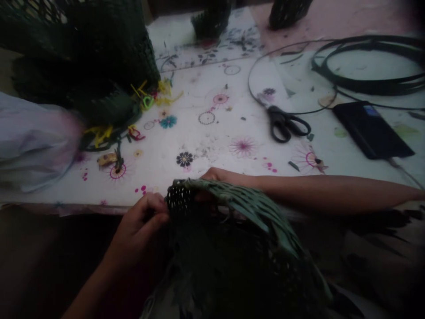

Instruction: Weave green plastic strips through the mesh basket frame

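A dark green woven basket [252,208] lies tilted at the table's near edge, its lower part lost in shadow. My left hand [146,221] is closed at the basket's left rim, thumb and fingers pinched together there. On the far side, my right hand [212,177] grips the rim, with some fingers reaching behind the weave. Whether a thin strip is between the left fingertips is too dim to see.
Black-handled scissors [282,124] lie on the flowered tablecloth [206,141]. Beyond them are a coil of dark strip [318,66] and a dark phone [372,128] with a cable. Larger green woven pieces [99,48], coloured scraps [146,99] and a white bag [33,141] occupy the left.
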`<state>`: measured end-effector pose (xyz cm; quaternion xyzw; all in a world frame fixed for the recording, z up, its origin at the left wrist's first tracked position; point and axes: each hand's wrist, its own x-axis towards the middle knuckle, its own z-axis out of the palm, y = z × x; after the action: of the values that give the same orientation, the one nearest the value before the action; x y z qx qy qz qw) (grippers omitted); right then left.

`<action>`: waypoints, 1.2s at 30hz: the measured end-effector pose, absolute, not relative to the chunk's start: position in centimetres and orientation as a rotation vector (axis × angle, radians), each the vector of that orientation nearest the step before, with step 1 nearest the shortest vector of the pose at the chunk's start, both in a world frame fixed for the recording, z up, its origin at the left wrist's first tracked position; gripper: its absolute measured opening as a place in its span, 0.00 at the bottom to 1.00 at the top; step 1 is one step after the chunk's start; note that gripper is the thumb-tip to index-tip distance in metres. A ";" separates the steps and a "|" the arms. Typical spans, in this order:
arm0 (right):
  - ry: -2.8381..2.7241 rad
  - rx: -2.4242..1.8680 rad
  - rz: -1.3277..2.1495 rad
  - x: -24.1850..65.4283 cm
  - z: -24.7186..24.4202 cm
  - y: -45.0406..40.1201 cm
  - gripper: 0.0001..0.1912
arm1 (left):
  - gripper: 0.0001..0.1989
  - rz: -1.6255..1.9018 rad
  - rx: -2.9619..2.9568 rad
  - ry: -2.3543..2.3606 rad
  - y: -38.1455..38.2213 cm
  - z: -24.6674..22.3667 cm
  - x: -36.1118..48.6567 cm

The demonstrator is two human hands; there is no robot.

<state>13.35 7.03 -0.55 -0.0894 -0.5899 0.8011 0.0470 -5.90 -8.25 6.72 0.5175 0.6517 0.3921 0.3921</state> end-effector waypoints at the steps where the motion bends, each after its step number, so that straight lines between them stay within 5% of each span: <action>1: -1.801 -0.258 2.434 13.3 -0.7 7.1 0.20 | 0.09 0.987 1.312 1.639 -8.2 6.7 -5.9; 13: -1.839 -0.141 2.397 12.8 -1.7 7.3 0.23 | 0.13 0.779 1.313 1.676 -8.8 6.2 -6.7; 36: -1.847 -0.229 2.455 13.5 1.8 7.5 0.24 | 0.18 0.934 0.907 1.530 -9.3 4.1 -6.5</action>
<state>13.54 7.48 1.82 -0.0744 -0.5992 0.7966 0.0305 -6.51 -9.34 4.12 0.3811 0.6427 0.3923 0.5364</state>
